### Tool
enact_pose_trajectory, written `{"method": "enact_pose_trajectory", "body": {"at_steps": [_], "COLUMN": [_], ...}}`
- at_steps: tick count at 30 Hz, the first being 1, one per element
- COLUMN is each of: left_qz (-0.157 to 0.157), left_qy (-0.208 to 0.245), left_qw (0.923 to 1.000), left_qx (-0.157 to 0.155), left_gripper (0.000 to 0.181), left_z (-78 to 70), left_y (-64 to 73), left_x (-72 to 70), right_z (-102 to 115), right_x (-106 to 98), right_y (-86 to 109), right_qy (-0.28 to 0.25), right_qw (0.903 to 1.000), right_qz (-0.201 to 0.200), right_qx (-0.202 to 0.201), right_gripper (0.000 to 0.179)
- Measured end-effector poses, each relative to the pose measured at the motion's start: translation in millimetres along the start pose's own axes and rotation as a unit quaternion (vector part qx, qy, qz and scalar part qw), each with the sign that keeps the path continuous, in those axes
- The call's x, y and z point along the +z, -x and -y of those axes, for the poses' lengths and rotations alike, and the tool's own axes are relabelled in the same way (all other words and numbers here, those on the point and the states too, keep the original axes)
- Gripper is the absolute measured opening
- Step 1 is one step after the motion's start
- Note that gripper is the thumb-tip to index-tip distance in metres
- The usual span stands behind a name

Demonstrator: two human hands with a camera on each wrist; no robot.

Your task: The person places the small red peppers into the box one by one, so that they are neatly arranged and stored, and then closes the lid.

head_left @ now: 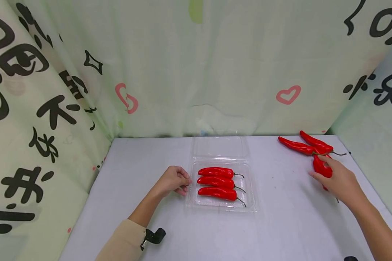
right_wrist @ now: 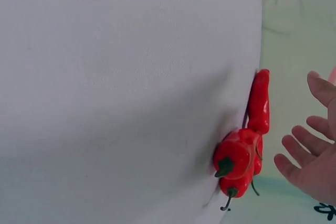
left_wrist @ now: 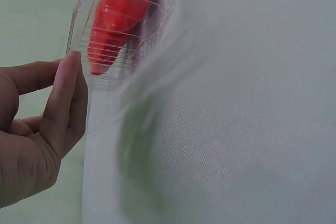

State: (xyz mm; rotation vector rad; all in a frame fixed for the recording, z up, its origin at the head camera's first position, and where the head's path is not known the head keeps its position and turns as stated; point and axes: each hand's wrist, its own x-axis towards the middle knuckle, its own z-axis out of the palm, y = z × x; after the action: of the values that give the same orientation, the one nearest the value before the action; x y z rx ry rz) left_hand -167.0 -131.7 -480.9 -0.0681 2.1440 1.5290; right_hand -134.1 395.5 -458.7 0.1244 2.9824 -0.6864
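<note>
A clear plastic clamshell box (head_left: 253, 203) lies open on the table, its lid folded back. Three red chili peppers (head_left: 217, 182) lie side by side in it, stems to the right. At the box's left edge, my left hand (head_left: 174, 181) pinches the rim between thumb and fingers; the left wrist view shows the fingertips (left_wrist: 73, 59) at the rim, beside a pepper (left_wrist: 123, 3). My right hand (head_left: 339, 177) is over a loose pile of red peppers (head_left: 295, 145) at the right. Fingers spread in the right wrist view, it stands apart from the peppers (right_wrist: 258, 103).
A white table (head_left: 143, 156) bears the box and the pile. Printed pale green cloth (head_left: 235, 72) hangs behind it and at both sides. The pile lies close to the table's right back corner. A black wrist strap device (head_left: 155, 236) sits on the left sleeve.
</note>
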Motion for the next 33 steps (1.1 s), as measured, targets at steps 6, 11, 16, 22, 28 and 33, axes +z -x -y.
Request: {"method": "enact_pose_trajectory", "body": {"at_steps": [6,11,16,22,28,33], "left_qz": [0.002,0.002,0.000,-0.002,-0.001,0.000], "left_qy": [0.002,0.005,0.005,0.003,0.003,0.005], "left_qw": [1.0000,1.0000,1.0000,1.0000,1.0000,1.0000], "left_qx": [0.005,0.001,0.000,0.001,-0.001,0.000], "left_gripper": [0.016,0.016,0.017,0.017,0.017,0.016], "left_z": [-1.0,-2.2,-2.4,-2.8,-3.2,-2.8], "left_y": [1.0,2.2,3.0,3.5,3.8,3.3], "left_x": [0.5,0.9,0.6,0.1,-0.3,-0.2], "right_z": [-13,-20,-24,-27,-28,-30], "right_x": [0,1,3,4,6,7], "right_y": [0.3,-0.3,-2.5,-2.7,-3.3,-3.9], "right_qy": [-0.001,-0.002,0.000,0.007,0.013,0.018], "right_qw": [0.9994,0.9986,0.9978,0.9975,0.9969,0.9969], "right_qz": [-0.011,-0.017,-0.019,-0.015,-0.010,-0.009], "right_qx": [0.032,0.050,0.064,0.068,0.077,0.076], "right_gripper": [0.094,0.097,0.097,0.089,0.084,0.081]}}
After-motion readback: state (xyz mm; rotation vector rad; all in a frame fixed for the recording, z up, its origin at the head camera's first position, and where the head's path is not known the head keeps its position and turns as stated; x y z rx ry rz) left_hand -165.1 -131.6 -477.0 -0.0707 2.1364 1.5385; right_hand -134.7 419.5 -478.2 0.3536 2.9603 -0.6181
